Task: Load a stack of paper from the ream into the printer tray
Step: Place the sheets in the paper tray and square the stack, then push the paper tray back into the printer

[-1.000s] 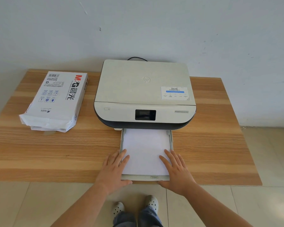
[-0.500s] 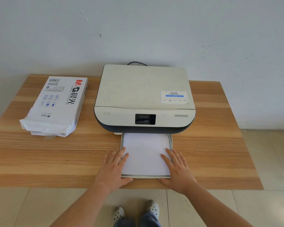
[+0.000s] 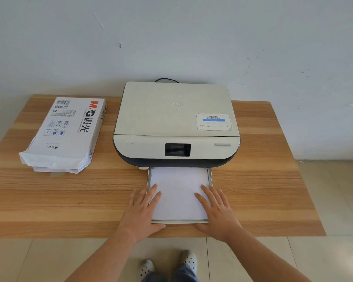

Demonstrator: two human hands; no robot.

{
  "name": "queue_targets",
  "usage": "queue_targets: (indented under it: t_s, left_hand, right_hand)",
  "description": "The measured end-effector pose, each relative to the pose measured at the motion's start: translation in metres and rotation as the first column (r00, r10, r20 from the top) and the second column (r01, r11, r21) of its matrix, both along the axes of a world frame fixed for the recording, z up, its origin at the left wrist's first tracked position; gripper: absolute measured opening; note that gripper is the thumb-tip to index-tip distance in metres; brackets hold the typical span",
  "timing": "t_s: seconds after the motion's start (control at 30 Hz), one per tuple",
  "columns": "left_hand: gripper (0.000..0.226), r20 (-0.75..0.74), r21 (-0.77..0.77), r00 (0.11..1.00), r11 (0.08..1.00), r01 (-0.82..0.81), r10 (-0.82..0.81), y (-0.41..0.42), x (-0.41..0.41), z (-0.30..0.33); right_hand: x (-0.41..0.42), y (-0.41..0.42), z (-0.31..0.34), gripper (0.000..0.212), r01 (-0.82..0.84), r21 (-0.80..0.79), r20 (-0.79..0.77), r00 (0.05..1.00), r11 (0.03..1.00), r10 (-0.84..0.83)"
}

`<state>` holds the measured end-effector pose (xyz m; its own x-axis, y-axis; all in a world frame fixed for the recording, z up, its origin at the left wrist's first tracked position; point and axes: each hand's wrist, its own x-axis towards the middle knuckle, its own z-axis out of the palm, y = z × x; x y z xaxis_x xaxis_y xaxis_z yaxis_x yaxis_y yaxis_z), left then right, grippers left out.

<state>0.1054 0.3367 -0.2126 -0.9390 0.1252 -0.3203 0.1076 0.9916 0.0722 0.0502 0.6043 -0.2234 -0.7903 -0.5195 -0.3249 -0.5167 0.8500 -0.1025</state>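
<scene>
A white printer (image 3: 176, 119) stands at the back middle of the wooden table (image 3: 69, 200). Its tray (image 3: 179, 221) sticks out toward me, filled with a stack of white paper (image 3: 178, 192). My left hand (image 3: 142, 212) lies flat over the tray's left front corner, fingers spread, thumb against the front edge. My right hand (image 3: 217, 213) lies flat the same way over the right front corner. Neither hand grips anything. The opened paper ream (image 3: 66, 133) lies on the table to the left of the printer, its torn end toward me.
A black cable (image 3: 167, 80) runs behind the printer against the white wall. The table's front edge is just under my wrists. Tiled floor and my feet in white clogs (image 3: 167, 265) show below.
The tray has slid further into the printer under both hands, so less paper shows. The view has shifted slightly upward.
</scene>
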Motion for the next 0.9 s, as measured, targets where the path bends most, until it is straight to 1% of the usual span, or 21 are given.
queue_targets:
  t_s: [0.23,0.47,0.57,0.63,0.9]
  left_hand:
    - [0.099,-0.032,0.015,0.999,1.000,-0.015,0.016,-0.004,-0.010,0.003]
    - [0.103,-0.009,0.020,1.000,1.000,-0.009,0.010,-0.006,-0.019,0.006]
    - [0.106,-0.014,0.019,1.000,0.999,-0.027,0.027,-0.005,-0.023,0.009]
    - [0.107,-0.022,0.018,0.999,0.999,-0.030,0.031,-0.005,-0.026,0.010]
    - [0.110,-0.034,0.013,0.999,1.000,0.004,-0.004,-0.009,-0.038,0.007]
  right_hand:
    - [-0.009,-0.004,0.000,0.092,0.000,0.028,-0.008,1.000,1.000,0.000]
    - [-0.020,-0.006,0.003,0.097,-0.027,0.054,-0.048,0.998,0.998,0.030]
    - [-0.024,-0.006,0.003,0.099,0.012,0.035,-0.053,0.999,0.999,-0.010]
    - [-0.028,-0.005,0.004,0.099,0.005,0.029,-0.074,0.997,1.000,-0.003]
    - [-0.038,-0.008,0.008,0.104,-0.007,0.070,-0.087,0.996,0.998,0.013]
